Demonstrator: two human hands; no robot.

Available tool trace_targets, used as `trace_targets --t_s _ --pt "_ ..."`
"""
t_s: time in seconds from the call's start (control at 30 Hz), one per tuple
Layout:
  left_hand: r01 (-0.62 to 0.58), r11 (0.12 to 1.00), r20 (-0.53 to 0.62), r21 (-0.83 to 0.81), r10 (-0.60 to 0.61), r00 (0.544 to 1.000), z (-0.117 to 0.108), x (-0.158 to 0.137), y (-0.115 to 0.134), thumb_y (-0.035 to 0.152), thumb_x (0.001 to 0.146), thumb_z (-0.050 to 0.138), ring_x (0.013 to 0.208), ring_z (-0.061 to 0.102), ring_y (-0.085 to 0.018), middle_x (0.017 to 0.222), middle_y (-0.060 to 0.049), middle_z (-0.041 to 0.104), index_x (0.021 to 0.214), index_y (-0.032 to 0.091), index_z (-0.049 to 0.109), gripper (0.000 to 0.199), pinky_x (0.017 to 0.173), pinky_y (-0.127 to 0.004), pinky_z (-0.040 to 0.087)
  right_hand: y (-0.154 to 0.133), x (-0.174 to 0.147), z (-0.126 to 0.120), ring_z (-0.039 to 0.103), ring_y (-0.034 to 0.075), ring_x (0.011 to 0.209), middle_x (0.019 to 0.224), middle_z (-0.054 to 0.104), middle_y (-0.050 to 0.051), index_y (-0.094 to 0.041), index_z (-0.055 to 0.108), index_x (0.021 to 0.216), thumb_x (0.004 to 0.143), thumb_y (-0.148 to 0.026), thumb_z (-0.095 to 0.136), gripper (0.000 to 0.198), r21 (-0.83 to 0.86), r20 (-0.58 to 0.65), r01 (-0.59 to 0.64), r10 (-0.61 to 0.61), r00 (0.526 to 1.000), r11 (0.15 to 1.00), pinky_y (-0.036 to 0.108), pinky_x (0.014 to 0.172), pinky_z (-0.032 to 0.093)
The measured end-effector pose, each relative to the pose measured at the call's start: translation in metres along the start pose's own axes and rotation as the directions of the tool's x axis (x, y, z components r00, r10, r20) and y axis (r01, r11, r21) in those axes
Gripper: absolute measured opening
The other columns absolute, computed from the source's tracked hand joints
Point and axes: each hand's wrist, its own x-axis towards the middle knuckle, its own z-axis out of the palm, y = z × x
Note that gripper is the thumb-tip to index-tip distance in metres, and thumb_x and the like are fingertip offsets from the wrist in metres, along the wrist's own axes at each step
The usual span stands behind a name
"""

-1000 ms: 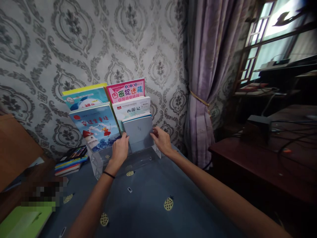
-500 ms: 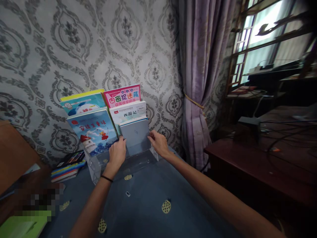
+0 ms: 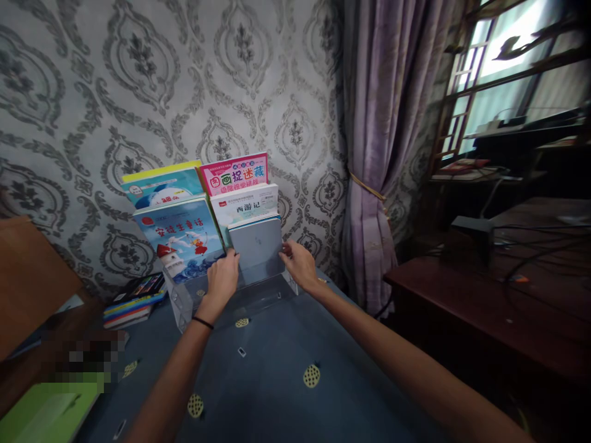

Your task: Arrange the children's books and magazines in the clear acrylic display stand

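A grey-covered book (image 3: 256,249) stands in the front right of a clear plastic book rack (image 3: 178,301). My left hand (image 3: 223,275) is closed at its left edge, and my right hand (image 3: 299,264) pinches its right edge. Behind it rise a white book (image 3: 247,206) and a pink book (image 3: 235,172). To the left of my left hand, a blue picture book (image 3: 184,240) leans in the rack, with a teal book (image 3: 164,184) behind it. The lower part of the grey book shows through the clear front panel.
The rack stands on a dark blue cloth (image 3: 258,394) with pineapple prints, against a patterned wall. A stack of books (image 3: 133,301) lies left of it, near a brown cardboard piece (image 3: 32,277). A green book (image 3: 50,412) is at lower left; a purple curtain (image 3: 376,154) hangs at right.
The view has shifted slightly, so everything sits a little further right. Both hands stay at the sides of the grey book, which shows no clear movement in the rack.
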Motion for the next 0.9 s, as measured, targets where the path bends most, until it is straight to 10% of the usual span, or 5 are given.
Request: trace_targets --t_s 0.9 --pt "-0.007 1.000 0.040 0.014 0.006 0.999 0.010 0.001 0.001 0.033 0.105 0.025 0.097 0.074 -0.030 0.102 -0.015 0.076 0.128 0.018 0.052 0.038 0.078 -0.036 0.053 0.014 0.001 0.012 0.063 0.021 0.083 0.094 0.060 0.006 -0.020 0.069 0.120 0.083 -0.019 0.054 0.039 0.251 -0.075 -0.002 0.021 0.997 0.968 0.036 0.077 0.055"
